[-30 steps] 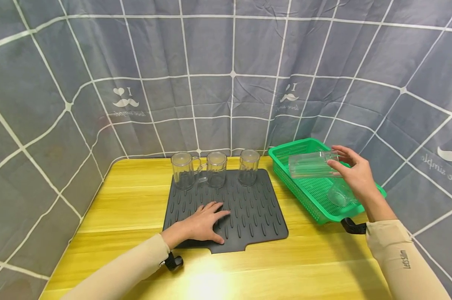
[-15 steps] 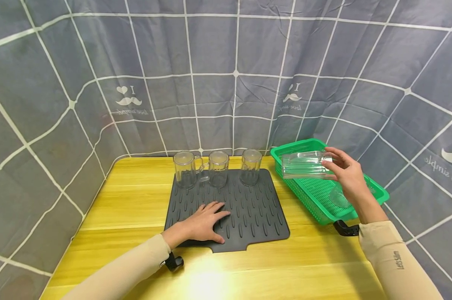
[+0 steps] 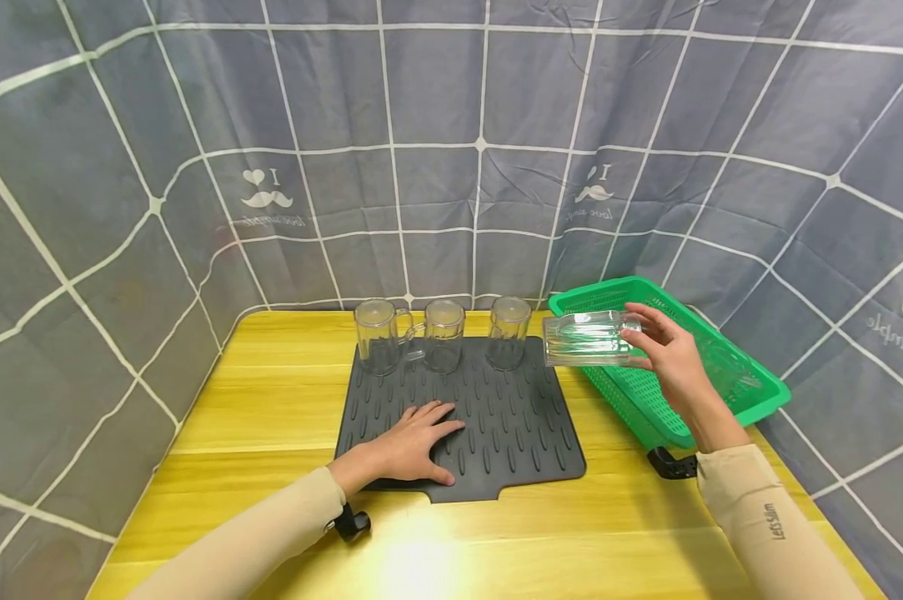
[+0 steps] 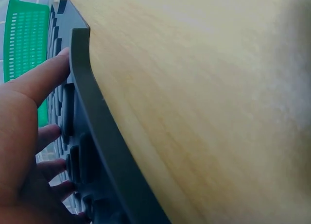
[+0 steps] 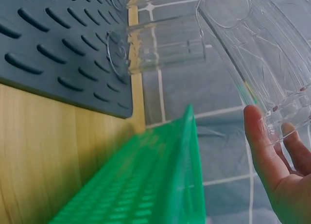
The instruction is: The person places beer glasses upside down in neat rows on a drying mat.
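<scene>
Printed on the cream right sleeve (image 3: 759, 500) I could read "Let's Slim". The grey curtain (image 3: 436, 92) carried white lettering that ran backwards: "I" beside a heart, a moustache, and "love simple" beneath, at the left and again right of centre; part of the same wording showed at the far right.

The clear glass (image 3: 582, 340) hung lengthwise across the scene, its long axis nearly level from left to right. One end pointed left toward the mat (image 3: 526, 417); the other lay in the right hand (image 3: 672, 358), whose thumb and fingers pinched it. I couldn't tell which end was the mouth. It was held up over the left edge of the green basket (image 3: 622, 408), near the mat's far right corner.

The left hand (image 3: 413, 446) lay on the near left part of the mat, its fingers spread and holding nothing, the thumb close to the near edge.

Three glass mugs (image 3: 443, 337) stood upright in a row along the mat's far side, the left and middle ones with their handles facing each other, the third set a little apart to the right.

The mat was dark grey with raised oblong ridges and lay on a yellow wood-grain table (image 3: 271, 433), where light glared at the near side. The perforated basket sat to the mat's right. The curtain, crossed by white lines, hung behind and along both sides.
</scene>
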A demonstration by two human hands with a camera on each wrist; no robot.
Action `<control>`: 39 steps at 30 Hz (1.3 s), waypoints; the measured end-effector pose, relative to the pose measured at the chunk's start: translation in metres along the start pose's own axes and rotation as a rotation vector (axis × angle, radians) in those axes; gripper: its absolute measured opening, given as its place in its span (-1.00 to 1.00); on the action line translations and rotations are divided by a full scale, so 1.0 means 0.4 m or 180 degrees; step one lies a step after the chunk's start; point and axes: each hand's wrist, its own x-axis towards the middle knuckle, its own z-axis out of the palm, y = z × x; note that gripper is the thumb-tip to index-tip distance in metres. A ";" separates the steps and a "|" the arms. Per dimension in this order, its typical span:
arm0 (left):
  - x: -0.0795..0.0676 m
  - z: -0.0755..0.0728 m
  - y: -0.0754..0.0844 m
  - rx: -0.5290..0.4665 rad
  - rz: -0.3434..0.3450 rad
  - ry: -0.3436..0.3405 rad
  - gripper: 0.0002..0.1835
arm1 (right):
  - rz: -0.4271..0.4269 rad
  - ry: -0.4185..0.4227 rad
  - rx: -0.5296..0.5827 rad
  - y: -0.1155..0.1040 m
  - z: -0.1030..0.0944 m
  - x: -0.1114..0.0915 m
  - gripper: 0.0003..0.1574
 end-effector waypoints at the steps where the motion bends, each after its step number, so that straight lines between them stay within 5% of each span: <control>1: 0.000 0.001 -0.001 -0.0012 -0.0002 -0.0006 -0.05 | 0.0002 -0.0017 0.0040 0.002 0.004 0.000 -0.40; 39: 0.003 -0.008 0.016 -0.0112 -0.0096 -0.0004 -0.02 | 0.0305 -0.0412 0.0189 0.135 0.202 -0.017 -0.26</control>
